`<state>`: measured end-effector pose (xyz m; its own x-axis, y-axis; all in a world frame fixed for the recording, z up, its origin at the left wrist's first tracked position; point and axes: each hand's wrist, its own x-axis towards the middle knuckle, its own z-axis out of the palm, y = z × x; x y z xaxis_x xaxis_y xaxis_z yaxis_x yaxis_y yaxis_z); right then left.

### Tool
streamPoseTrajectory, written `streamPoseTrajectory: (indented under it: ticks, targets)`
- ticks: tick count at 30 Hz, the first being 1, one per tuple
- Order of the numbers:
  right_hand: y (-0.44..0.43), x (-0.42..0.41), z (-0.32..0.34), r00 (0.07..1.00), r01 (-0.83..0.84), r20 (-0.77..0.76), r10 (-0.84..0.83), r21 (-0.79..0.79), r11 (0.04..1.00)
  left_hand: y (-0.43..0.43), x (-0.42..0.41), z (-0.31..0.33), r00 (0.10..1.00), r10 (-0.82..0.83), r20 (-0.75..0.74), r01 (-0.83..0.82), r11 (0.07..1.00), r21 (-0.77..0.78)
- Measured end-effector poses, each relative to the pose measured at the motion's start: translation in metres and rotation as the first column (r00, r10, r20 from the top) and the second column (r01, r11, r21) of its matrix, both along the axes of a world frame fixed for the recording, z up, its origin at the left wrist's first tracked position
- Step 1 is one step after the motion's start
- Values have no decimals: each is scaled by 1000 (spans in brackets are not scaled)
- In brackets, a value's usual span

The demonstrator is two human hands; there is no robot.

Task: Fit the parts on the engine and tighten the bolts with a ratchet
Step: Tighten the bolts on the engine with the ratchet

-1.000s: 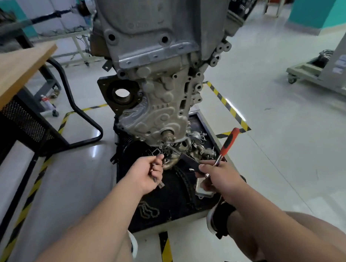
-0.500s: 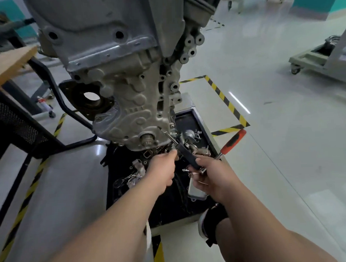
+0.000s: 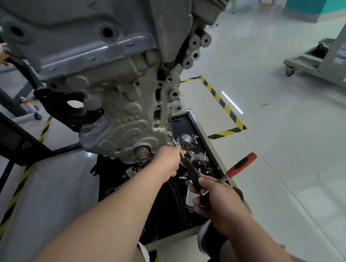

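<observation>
Here, striped tape (image 3: 219, 99) marks glossy floor (image 3: 286, 156) by the engine (image 3: 112, 105).

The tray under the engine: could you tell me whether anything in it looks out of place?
Nothing looks damaged or spilled. The tray holds small metal parts in a loose, unsorted jumble, right under the ratchet that the right hand grips.

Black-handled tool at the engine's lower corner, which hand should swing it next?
Right, probably. The right hand grips the black-handled tool at its outer end, alongside a red-handled tool. The left hand sits at its head by the engine, better placed to steady.
</observation>
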<state>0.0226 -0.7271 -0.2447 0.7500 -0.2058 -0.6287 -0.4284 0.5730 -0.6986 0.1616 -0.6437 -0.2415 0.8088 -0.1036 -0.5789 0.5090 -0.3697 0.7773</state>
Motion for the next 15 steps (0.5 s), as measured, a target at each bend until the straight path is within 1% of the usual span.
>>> streamPoseTrajectory:
  ticks: [3,5,11,15]
  targets:
    - [9,-1,-6,1000,-4,-18,4,-12,1000,5,-4,-10,1000,-6,2,6,999,50]
    - [15,-1,-10,999,-3,-33,2,-24,1000,8,-6,-14,1000,-7,26,6,999,53]
    - [19,6,-8,1000,18,-15,-19,-23,1000,10,2,-14,994,12,104,-13,1000,10]
    - [19,9,-1,1000,24,7,-24,-29,999,14,8,-10,995,1,101,4,999,-52]
